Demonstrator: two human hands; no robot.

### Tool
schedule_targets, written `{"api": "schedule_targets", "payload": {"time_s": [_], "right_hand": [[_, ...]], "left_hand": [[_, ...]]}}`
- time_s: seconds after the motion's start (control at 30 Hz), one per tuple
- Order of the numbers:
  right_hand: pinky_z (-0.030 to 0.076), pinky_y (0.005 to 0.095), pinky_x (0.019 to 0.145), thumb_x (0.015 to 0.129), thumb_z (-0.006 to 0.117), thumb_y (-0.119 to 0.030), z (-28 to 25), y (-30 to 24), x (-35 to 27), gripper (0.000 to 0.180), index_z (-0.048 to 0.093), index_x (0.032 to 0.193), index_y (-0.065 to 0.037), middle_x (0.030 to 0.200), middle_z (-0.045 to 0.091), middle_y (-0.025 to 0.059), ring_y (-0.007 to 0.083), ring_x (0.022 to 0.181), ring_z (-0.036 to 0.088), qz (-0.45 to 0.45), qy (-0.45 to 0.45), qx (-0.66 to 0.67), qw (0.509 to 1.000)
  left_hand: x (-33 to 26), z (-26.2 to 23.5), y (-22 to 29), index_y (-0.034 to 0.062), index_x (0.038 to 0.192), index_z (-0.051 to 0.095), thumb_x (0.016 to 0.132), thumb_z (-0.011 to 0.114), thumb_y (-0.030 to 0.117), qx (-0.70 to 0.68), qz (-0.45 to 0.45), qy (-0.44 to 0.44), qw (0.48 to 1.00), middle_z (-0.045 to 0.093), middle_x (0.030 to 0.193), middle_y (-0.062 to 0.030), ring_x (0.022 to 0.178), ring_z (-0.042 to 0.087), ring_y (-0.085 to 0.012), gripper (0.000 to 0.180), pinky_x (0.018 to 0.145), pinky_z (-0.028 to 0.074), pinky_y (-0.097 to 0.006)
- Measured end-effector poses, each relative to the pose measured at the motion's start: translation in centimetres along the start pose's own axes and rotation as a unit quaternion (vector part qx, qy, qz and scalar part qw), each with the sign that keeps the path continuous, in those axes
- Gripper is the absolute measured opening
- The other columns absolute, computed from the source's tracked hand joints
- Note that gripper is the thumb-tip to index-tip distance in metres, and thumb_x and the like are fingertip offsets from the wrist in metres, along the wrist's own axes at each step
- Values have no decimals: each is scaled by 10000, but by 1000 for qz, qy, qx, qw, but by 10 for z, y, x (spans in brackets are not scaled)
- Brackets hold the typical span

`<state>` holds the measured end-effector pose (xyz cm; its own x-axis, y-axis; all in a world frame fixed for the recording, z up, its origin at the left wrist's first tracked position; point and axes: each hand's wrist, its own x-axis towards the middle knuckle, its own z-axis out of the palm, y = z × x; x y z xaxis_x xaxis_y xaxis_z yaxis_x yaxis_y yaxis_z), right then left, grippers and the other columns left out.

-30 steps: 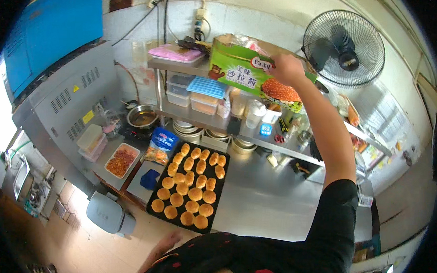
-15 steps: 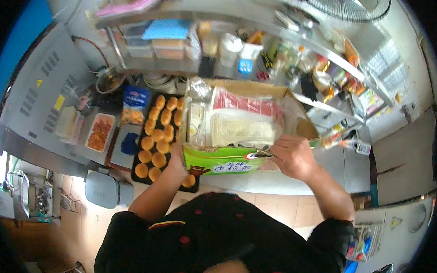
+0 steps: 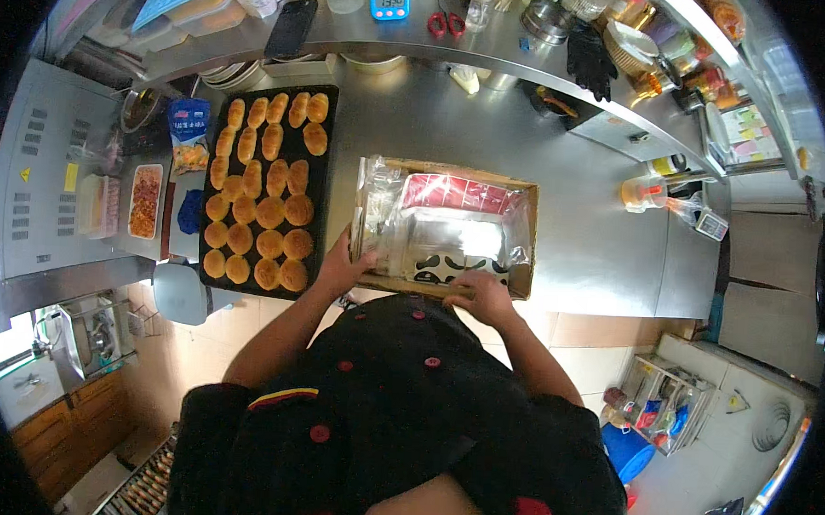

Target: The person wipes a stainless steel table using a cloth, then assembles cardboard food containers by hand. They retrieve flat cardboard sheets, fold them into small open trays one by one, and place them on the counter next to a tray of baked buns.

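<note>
An open cardboard box (image 3: 529, 235) lies on the steel worktop right in front of me. Inside are clear plastic bags (image 3: 378, 201), a red-and-white packet (image 3: 447, 193) and a shiny clear-wrapped packet (image 3: 469, 232) with a black-and-white patterned end. My left hand (image 3: 343, 268) grips the box's near left corner, its thumb over the wall. At the near wall, my right hand (image 3: 484, 297) has its fingers curled over the rim beside the patterned packet. To the left of the box, a black baking tray (image 3: 327, 162) carries rows of golden-brown buns (image 3: 270, 212), some round and some long.
Left of the tray are a blue food bag (image 3: 190, 133), a tub of reddish shredded food (image 3: 145, 200) and a grey machine (image 3: 48, 177). A shelf (image 3: 495, 51) runs along the back with a phone (image 3: 292, 27), blue timer (image 3: 390, 5), scissors (image 3: 446, 24) and black glove (image 3: 591, 63).
The box, earlier tilted with its green printed side showing, now sits flatter and nearer me. My right hand has moved left along its near rim. The view has shifted, showing the whole tray.
</note>
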<state>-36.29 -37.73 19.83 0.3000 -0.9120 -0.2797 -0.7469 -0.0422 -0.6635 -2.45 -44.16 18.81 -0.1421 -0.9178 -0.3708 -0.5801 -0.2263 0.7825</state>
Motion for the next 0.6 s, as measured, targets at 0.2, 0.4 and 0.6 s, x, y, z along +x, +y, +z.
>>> {"api": "schedule_targets", "payload": {"time_s": [0.2, 0.4, 0.6], "right_hand": [[473, 470, 1080, 870, 766, -300, 14, 70, 78, 677, 491, 1440, -57, 1504, 462, 211, 358, 1377, 474, 15, -83, -102, 991], [526, 521, 873, 875, 743, -301, 53, 124, 106, 493, 615, 1287, -64, 1140, 656, 217, 399, 1057, 636, -51, -355, -193, 913], [549, 495, 813, 938, 677, -313, -24, 31, 102, 353, 685, 1161, -39, 1033, 729, 217, 386, 969, 704, 22, -235, -104, 966]], "left_hand": [[8, 15, 10, -25, 1496, 414, 964, 604, 257, -19, -144, 33, 989, 589, 1354, -290, 1292, 566, -419, 632, 1102, 434, -446], [12, 19, -4, -9, 1486, 433, 985, 585, 252, 29, -159, 45, 986, 562, 1397, -302, 1313, 544, -433, 585, 1099, 435, -460], [1, 20, 1, 24, 1493, 440, 957, 669, 277, 67, -110, 97, 987, 556, 1413, -257, 1283, 552, -437, 636, 1089, 439, -480]]}}
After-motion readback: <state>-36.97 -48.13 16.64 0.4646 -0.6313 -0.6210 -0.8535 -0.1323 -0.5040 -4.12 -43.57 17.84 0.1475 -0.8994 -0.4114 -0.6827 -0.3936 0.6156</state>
